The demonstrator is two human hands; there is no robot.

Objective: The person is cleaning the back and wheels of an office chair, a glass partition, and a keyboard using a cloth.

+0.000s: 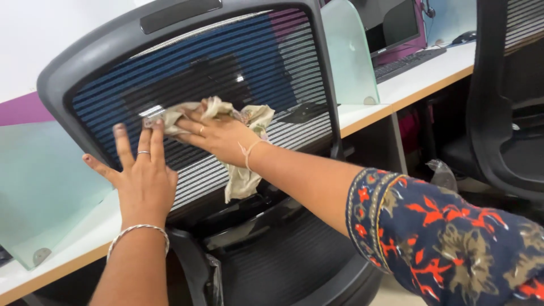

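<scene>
— What have the fingers got?
— The right hand (218,136) presses flat, fingers spread over a crumpled pale cloth (241,147) on the mesh chair back (249,62), near its lower edge. The left hand (141,175) lies open, holding nothing.
— How does the cloth handle?
— Likely light, limp; best bunched under the palm.
</scene>
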